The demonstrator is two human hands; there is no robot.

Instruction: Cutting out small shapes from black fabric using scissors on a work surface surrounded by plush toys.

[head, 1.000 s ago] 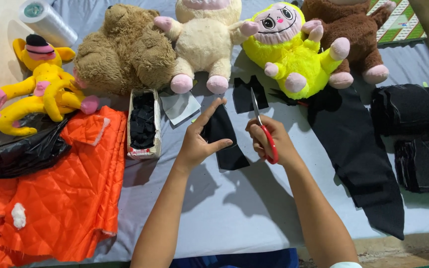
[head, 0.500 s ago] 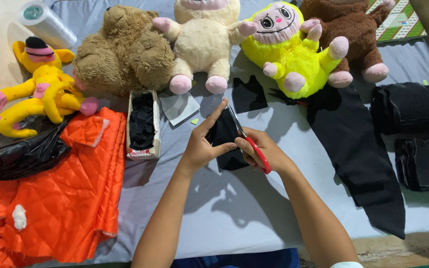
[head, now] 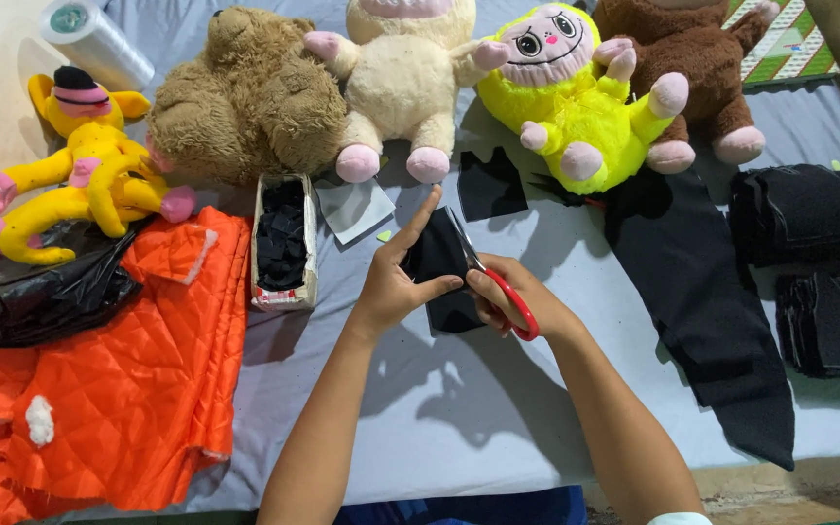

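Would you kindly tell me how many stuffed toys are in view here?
5: a yellow long-limbed toy at far left, then along the top a brown bear, a cream toy, a bright yellow toy and a dark brown toy. More may lie out of frame.

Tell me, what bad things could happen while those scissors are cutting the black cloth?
The left hand holds the black cloth right beside the blades of the red-handled scissors in the right hand, so a finger could get nipped. The cloth is held up off the table, so it may bend and the cut could go crooked. Another black piece lies just underneath and might get snipped too.
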